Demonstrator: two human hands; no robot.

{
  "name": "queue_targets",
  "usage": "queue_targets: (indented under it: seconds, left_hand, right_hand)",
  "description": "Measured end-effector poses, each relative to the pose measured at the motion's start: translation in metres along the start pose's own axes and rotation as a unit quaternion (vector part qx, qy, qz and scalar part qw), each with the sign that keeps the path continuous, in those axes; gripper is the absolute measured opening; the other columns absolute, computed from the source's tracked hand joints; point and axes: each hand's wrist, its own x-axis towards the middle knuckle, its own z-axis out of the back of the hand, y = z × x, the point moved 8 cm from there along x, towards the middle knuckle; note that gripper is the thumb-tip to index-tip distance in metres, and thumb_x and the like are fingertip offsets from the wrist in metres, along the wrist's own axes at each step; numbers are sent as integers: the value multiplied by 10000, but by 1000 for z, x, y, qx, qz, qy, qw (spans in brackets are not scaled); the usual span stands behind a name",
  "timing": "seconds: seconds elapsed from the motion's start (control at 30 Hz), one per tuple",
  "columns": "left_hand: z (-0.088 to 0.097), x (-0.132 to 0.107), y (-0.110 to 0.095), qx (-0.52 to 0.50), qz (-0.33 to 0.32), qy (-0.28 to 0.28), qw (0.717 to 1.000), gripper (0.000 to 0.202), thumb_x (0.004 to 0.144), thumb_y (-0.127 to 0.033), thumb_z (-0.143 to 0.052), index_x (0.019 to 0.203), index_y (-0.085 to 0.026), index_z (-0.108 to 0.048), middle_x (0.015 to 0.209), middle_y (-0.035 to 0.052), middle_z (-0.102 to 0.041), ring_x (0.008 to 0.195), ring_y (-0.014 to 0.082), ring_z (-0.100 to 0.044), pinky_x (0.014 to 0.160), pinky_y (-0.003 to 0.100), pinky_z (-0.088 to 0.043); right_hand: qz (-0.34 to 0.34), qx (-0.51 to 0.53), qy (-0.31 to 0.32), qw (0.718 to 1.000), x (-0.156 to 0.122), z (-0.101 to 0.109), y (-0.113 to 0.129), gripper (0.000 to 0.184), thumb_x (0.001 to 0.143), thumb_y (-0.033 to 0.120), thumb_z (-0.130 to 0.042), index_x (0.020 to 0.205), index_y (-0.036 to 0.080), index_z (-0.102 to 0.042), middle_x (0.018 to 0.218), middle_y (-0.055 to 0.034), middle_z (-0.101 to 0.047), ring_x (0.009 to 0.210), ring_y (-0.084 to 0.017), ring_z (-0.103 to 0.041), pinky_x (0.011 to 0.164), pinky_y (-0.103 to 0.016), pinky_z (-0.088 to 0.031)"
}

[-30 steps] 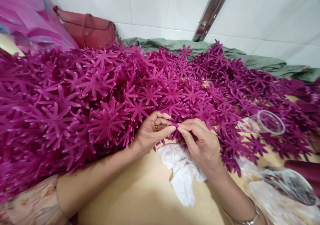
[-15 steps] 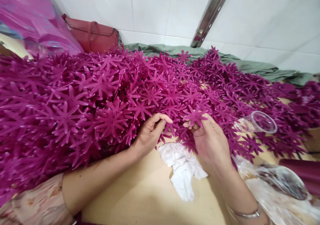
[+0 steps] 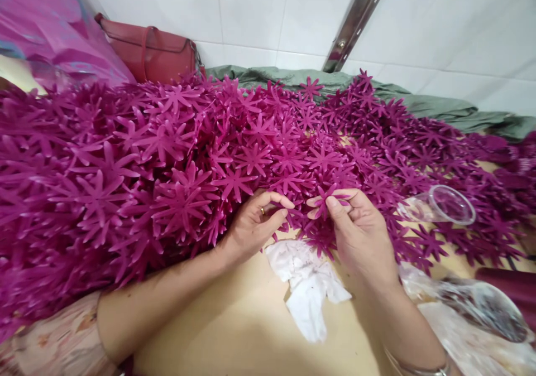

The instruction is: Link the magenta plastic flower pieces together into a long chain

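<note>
My right hand (image 3: 366,234) pinches a magenta star-shaped artificial flower piece (image 3: 324,202) between thumb and fingers, its narrow petals sticking out past the fingertips. To the left of it, my left hand (image 3: 257,222) has its thumb and forefinger a little apart, with nothing visible between them; its other fingers are curled, and a ring shows on one. The two hands face each other with a small gap between. Behind and beneath them spreads a heap of the same magenta flower pieces (image 3: 184,197), which fills most of the table.
A crumpled white cloth (image 3: 307,300) lies on the tan tabletop (image 3: 218,331) in front of my hands. To the right are a tipped clear plastic cup (image 3: 452,204) and a plastic-wrapped bundle (image 3: 486,309). A red handbag (image 3: 151,52) and green fabric (image 3: 435,105) sit along the tiled wall.
My right hand has turned, bringing its thumb over the flower piece, which was lying face-up on the fingers. A flower piece seen at my left fingertips is no longer there.
</note>
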Motion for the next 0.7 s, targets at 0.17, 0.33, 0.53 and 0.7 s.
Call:
queue_targets:
  seconds: [0.17,0.33,0.53,0.7]
  left_hand:
    - [2,0,3,-15,13,-10,1000,134,850,-235,-699,959,-160,-721,999,48,-640,871,139,-643,713,228,-581]
    - [-1,-1,-4,-5,18,1,1000,148,829,-265,-753,931,-159,-750,1012,52,-661,911,154,-666,767,256,-597]
    - [-5,-1,-4,-43,23,26,998,258,732,-327,-856,897,-154,-759,958,32,-667,823,141,-674,768,280,-596]
    - [-4,1,-1,25,-3,26,999,164,762,-280,-814,826,-142,-751,855,22,-636,798,131,-634,789,275,-561]
  right_hand:
    - [36,-83,8,996,-5,-2,8,176,925,398,-696,918,241,-618,696,36,-588,633,-134,-559,612,-249,-452]
    - [55,-126,35,990,-8,-8,7,219,929,423,-693,893,229,-597,706,40,-592,604,-112,-515,560,-230,-413]
    - [83,-200,67,974,-12,-18,9,268,955,441,-649,835,226,-544,629,55,-537,564,-109,-490,546,-234,-399]
    - [102,-225,59,967,-13,-19,13,300,956,436,-645,778,223,-531,623,51,-526,556,-102,-468,538,-233,-388]
